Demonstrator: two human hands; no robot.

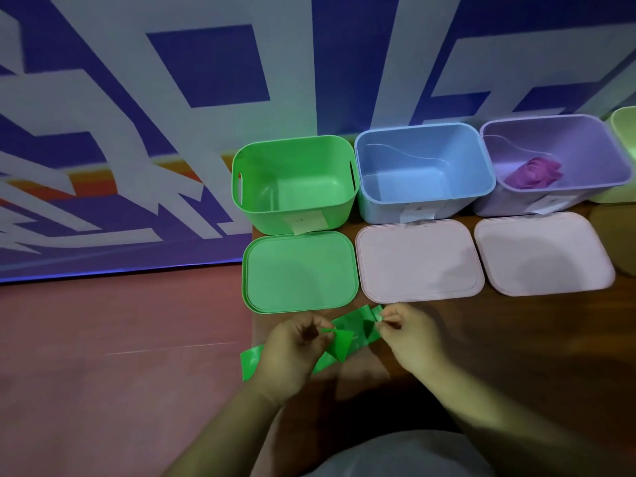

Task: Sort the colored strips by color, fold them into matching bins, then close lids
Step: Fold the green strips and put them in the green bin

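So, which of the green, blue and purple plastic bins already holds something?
The purple plastic bin, rightmost of them: a bunched magenta strip lies inside. The green bin and the blue bin hold nothing.

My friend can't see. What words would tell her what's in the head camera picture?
A person's left hand and right hand pinch a partly folded green strip over a brown table. Beyond stand an open green bin, blue bin and purple bin, lids lying flat in front; a bundled purple strip lies in the purple bin.
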